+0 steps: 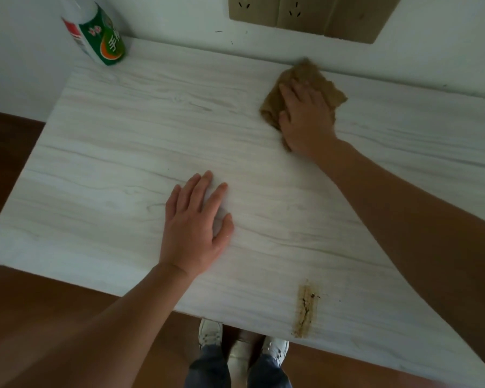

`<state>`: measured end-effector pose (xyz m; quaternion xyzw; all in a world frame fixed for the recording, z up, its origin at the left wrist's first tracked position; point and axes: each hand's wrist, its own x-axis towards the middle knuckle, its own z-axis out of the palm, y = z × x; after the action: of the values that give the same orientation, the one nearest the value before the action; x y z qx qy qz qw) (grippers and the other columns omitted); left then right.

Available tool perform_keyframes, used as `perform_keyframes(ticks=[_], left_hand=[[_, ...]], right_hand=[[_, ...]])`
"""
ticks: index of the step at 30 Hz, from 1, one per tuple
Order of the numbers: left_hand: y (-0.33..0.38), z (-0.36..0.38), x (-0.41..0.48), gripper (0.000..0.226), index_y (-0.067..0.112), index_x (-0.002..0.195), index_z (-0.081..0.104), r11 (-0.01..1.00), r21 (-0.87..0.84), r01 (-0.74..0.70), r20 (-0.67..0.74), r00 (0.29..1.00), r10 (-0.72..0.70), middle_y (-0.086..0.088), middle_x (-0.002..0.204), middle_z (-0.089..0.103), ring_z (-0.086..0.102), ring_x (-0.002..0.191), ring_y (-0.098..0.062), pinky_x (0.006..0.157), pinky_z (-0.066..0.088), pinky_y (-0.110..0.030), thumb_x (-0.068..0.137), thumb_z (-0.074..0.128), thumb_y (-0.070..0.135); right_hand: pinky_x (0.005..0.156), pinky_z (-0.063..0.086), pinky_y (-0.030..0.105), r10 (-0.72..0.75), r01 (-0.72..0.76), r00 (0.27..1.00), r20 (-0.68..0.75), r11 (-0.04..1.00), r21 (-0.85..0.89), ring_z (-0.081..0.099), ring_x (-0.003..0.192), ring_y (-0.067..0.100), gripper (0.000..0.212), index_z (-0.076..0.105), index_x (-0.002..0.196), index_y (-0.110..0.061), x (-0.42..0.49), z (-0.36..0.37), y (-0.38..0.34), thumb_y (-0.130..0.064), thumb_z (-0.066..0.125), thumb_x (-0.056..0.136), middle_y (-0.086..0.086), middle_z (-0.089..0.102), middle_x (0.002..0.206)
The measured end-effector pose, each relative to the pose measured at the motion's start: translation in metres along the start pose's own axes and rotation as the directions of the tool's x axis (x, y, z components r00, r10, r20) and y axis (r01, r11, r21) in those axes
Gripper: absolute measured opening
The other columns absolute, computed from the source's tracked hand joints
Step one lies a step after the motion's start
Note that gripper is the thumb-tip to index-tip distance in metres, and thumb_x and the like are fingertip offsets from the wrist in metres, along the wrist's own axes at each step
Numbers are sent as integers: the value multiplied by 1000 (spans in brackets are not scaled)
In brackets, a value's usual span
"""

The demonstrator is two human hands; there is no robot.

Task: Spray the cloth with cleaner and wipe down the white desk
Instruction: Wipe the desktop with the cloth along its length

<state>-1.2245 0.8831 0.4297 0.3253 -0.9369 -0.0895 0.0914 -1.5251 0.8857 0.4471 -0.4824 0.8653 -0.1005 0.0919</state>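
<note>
White desk [109, 152] against the wall [179, 18]: right hand [305, 119] presses flat, fingers straight, on a brown cloth [300, 72] near the far edge; left hand [193, 222] rests palm-down mid-desk; cleaner bottle [95, 32] stands at far-left corner.

The desk [123, 163] is white with grey wood-grain streaks and a brown stain [305, 310] at its near edge, bearing a tan cloth [300, 77] and a green, white and red bottle [95, 32].

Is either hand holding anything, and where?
Nothing is gripped: the right hand presses flat on the middle of the cloth, the left hand rests on the desk.
</note>
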Motion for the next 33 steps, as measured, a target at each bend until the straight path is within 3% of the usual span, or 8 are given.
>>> perform_keyframes(ticks=[4, 8, 14, 19, 23, 25, 31, 33], left_hand=[[-1, -1, 0, 57, 19, 149, 52, 1000, -2, -1, 8, 1000, 1, -10, 162, 41, 33, 153, -31, 124, 25, -55, 99, 45, 44], [0, -1, 0, 56, 19, 149, 53, 1000, 10, 1, 6, 1000, -1, -11, 162, 41, 33, 153, -31, 124, 25, -54, 99, 45, 44], [0, -1, 0, 57, 20, 149, 51, 1000, 13, 7, 18, 1000, -7, -11, 163, 40, 32, 153, -31, 126, 21, -52, 99, 42, 46], [1, -3, 0, 59, 19, 150, 50, 1000, 11, 8, 37, 999, -8, -11, 164, 38, 30, 153, -32, 126, 19, -51, 99, 39, 47], [1, -4, 0, 60, 18, 150, 49, 1000, -4, 6, 37, 999, -6, -12, 164, 37, 28, 153, -32, 126, 19, -53, 99, 38, 47], [2, -5, -1, 59, 19, 150, 49, 999, -31, 14, 47, 999, -12, -11, 164, 36, 26, 154, -32, 126, 18, -54, 99, 39, 47], [2, -8, -2, 59, 18, 147, 51, 996, -84, 3, 53, 999, 2, -12, 164, 37, 24, 154, -32, 126, 17, -54, 99, 39, 49], [2, -9, -3, 56, 15, 143, 56, 990, -144, 11, 25, 1000, -7, -13, 160, 42, 29, 152, -34, 125, 19, -54, 99, 39, 46]], right_hand=[[120, 23, 47, -345, 344, 933, 100, 939, 24, 38, 143, 37, 65, 46, 149, -12, -29, 20, -41, -36, 32, 90, 14, 43, 154], [125, 14, 44, -442, 438, 885, 144, 897, 64, 24, 151, 28, 60, 35, 155, -18, -80, 22, -40, -36, 30, 98, 6, 33, 162], [126, 8, 40, -349, 352, 924, 157, 936, 12, 12, 155, 19, 57, 25, 159, -22, -165, 5, 34, -36, 32, 104, 0, 21, 166], [126, 8, 43, -42, 41, 996, 82, 999, 13, 16, 154, 23, 61, 25, 158, -24, -188, -12, 87, -40, 30, 99, 1, 24, 165], [125, 5, 43, 202, -199, 979, -22, 976, 91, 14, 154, 25, 65, 26, 158, -20, -191, 7, 42, -35, 33, 95, 5, 23, 165], [126, 3, 43, 199, -197, 980, -8, 972, 125, 11, 154, 25, 64, 24, 158, -20, -205, 15, 6, -31, 37, 96, 5, 20, 166], [127, -2, 42, -56, 48, 994, 98, 995, 85, -1, 156, 21, 64, 14, 161, -23, -275, 37, -85, -31, 37, 102, 0, 10, 168], [126, -3, 42, -75, 66, 988, 134, 995, 75, -6, 155, 20, 63, 12, 161, -24, -289, 41, -96, -32, 36, 103, -1, 6, 169]])
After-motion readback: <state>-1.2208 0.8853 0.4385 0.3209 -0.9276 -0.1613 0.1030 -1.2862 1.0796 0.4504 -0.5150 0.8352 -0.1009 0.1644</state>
